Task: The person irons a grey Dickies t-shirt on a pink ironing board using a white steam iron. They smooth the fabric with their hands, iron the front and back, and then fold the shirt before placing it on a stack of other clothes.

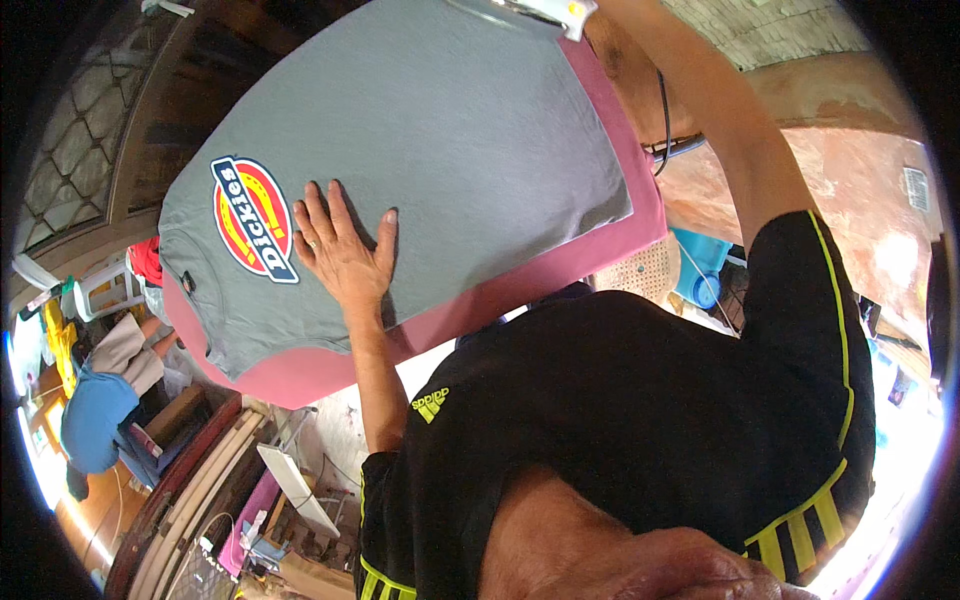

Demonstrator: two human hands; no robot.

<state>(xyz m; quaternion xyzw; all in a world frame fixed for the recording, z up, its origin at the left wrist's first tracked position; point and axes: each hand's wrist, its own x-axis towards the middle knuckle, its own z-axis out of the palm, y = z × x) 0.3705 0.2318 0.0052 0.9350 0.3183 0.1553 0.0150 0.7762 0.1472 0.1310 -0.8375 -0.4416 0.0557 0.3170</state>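
Note:
A grey T-shirt (pixel 470 150) with a round red, yellow and navy printed logo (pixel 252 218) lies spread over a pink padded board (pixel 440 315). My left hand (pixel 342 250) rests flat on the shirt beside the logo, fingers apart, with a ring on one finger. At the top edge, partly cut off, a white and silver iron (pixel 545 10) with a small lit orange spot sits over the shirt's far part. My right forearm (pixel 690 60) reaches up beside the iron; the right hand is cropped by the picture's edge, so its fingers are hidden.
Beyond the board's right end hangs a dark cord (pixel 665 120), near a perforated beige seat (pixel 640 270) and a blue container (pixel 703 265). At the left, a person in a blue top (pixel 100 410) bends near a white plastic chair (pixel 108 290). Long boards (pixel 195 490) lie below.

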